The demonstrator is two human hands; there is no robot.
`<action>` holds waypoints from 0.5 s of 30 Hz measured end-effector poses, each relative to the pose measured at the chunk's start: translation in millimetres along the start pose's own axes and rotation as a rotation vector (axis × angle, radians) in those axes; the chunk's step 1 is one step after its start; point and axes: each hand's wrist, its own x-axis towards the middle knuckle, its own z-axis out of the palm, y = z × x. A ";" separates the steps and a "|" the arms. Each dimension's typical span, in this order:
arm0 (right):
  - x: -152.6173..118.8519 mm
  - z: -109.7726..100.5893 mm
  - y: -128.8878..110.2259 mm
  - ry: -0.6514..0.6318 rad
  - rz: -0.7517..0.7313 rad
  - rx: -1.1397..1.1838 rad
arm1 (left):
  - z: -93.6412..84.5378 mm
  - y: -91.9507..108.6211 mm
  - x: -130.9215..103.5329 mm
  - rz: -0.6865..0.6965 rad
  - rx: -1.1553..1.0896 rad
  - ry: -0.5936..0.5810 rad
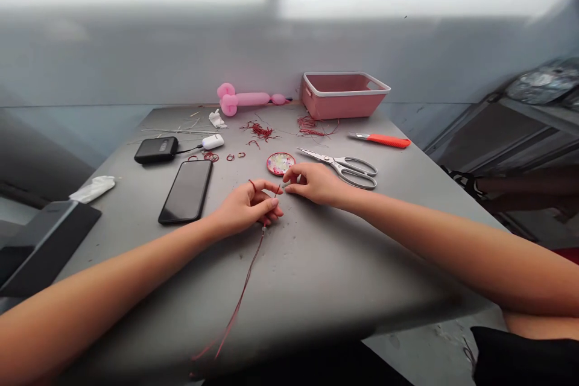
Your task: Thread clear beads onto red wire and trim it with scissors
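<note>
My left hand (253, 205) is closed on a dark red cord (246, 277); one part loops over the index finger and a short end stands up by the fingertips. Below the hand, a small clear bead sits on the cord, whose long strands trail to the table's front edge. Close to its right, my right hand (312, 184) has thumb and index finger curled near each other beside the cord end; what they hold, if anything, is too small to name. Just behind the hands lies a round dish (281, 163) of small beads.
Grey scissors (346, 167) and an orange cutter (384, 140) lie right, a phone (186, 191) and black power bank (156, 149) left. Red cord pieces (260, 130), a pink balloon (251, 99) and a pink basket (346, 104) are at the back.
</note>
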 end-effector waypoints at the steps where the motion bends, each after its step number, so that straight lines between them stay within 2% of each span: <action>1: 2.8 1.1 -1.1 -0.015 -0.003 -0.023 | -0.5 -1.9 1.0 0.014 0.005 -0.004; 6: 14.4 4.6 -6.1 -0.080 -0.015 -0.123 | -4.3 -9.8 0.3 0.071 0.008 -0.004; 10: 17.9 4.4 -9.5 -0.133 -0.039 -0.175 | -6.4 -10.1 -0.3 0.060 0.007 -0.019; 15: 11.2 5.0 -6.1 -0.105 -0.049 -0.146 | -8.1 -8.1 -0.6 0.023 -0.017 -0.003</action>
